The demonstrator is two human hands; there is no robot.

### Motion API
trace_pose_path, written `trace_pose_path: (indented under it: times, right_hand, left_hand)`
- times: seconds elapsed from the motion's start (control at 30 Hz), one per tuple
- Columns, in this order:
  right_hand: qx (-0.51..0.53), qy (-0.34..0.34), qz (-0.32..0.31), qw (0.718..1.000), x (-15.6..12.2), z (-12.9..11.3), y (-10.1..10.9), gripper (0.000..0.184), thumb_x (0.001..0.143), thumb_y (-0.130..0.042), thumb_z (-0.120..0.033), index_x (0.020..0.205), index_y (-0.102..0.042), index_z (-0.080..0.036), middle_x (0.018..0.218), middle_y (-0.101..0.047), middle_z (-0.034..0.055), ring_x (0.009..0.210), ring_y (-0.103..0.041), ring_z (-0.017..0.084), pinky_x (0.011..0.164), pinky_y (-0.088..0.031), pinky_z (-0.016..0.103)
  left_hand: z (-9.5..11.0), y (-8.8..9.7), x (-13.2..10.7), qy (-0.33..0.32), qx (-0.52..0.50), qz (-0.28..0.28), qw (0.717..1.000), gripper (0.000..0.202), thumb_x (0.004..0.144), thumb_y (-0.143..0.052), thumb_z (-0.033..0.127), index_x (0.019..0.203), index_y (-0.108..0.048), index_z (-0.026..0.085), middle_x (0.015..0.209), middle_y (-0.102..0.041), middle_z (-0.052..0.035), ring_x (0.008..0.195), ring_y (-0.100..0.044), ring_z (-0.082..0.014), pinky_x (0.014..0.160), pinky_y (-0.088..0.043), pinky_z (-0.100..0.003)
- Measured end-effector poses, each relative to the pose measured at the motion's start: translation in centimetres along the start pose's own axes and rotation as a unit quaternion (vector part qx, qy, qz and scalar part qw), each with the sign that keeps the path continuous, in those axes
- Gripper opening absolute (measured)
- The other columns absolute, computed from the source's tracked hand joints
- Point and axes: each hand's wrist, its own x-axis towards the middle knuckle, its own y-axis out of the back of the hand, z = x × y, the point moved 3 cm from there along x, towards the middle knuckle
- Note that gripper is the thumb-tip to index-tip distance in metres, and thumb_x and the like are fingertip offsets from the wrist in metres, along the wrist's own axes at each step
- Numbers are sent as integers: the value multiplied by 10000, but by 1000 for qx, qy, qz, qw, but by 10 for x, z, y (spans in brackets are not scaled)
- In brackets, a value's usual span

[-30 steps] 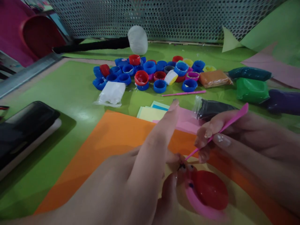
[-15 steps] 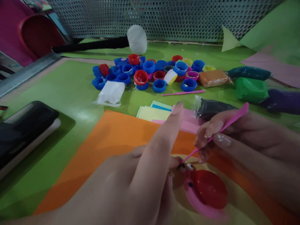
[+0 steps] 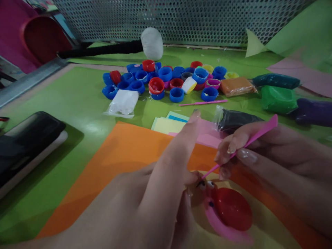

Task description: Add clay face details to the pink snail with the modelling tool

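Note:
A pink clay figure [image 3: 219, 221] with small white-and-black eyes and a red bottle cap [image 3: 232, 209] for a shell lies on orange paper [image 3: 124, 155]. My left hand [image 3: 155, 200] steadies the figure's head with thumb and lower fingers, its index finger stretched up. My right hand [image 3: 261, 162] pinches a thin pink modelling tool [image 3: 243, 145], whose tip touches the figure by the eyes.
A heap of blue, red and other bottle caps [image 3: 168, 81] lies farther back, with a white bag [image 3: 123, 103], a second pink tool [image 3: 203, 102] and wrapped clay blocks [image 3: 278, 98]. Paper notes [image 3: 171, 124] lie beyond the orange sheet. A black device [image 3: 26, 141] sits left.
The tool's rear end has tipped slightly right and its tip shifted a little at the figure's eyes. My left index finger wavered slightly. Nothing else moved.

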Motion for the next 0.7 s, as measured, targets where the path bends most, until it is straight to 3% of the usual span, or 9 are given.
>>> trace_pose_path:
  times: [0.13, 0.23, 0.4, 0.5, 0.6, 0.7]
  right_hand:
    - [4, -8, 1, 1000, 0, 0, 1, 35, 803, -605, -266, 790, -623, -294, 698, -700, -46, 604, -676, 92, 570, -541, 60]
    - [6, -8, -4, 1000, -1, 1, 2, 44, 802, -609, -258, 806, -631, -296, 714, -706, -43, 624, -681, 93, 583, -539, 57]
    - [63, -25, 30, 997, -1, 3, 1, 46, 784, -635, -252, 779, -643, -298, 713, -693, -31, 608, -676, 127, 557, -567, 113]
    - [106, -52, 48, 992, -3, 6, -1, 49, 774, -645, -232, 772, -648, -281, 700, -683, -21, 602, -673, 146, 576, -579, 161]
    - [113, -53, 26, 992, -4, 6, -2, 42, 780, -644, -232, 788, -646, -273, 715, -683, -12, 615, -674, 147, 582, -576, 159]
    - [109, -48, 11, 993, -4, 5, -1, 34, 794, -638, -244, 805, -642, -277, 732, -675, -13, 634, -669, 139, 581, -572, 145]
  left_hand:
    - [-1, -1, -2, 14, -20, 7, 1000, 880, 695, -482, 58, 1414, -35, 297, 861, -732, 79, 442, -612, -66, 364, -477, -77]
    - [-1, -2, -4, 67, -5, 13, 998, 876, 701, -484, 44, 1412, -45, 304, 826, -734, 59, 422, -601, -90, 383, -514, -131]
    - [-1, -1, -5, 5, -1, 4, 1000, 904, 691, -486, 72, 1413, -4, 325, 745, -728, 79, 392, -576, -82, 314, -447, -111]
    - [0, -2, -4, 21, 7, 2, 1000, 893, 699, -474, 71, 1417, 5, 299, 738, -720, 73, 406, -567, -84, 336, -457, -128]
    - [1, -2, -4, 62, 21, -1, 998, 883, 712, -475, 63, 1418, 2, 294, 757, -715, 58, 417, -559, -89, 381, -483, -159]
    - [2, -3, -3, 33, 18, -1, 999, 865, 718, -477, 81, 1418, -16, 295, 720, -711, 68, 386, -541, -82, 347, -450, -147]
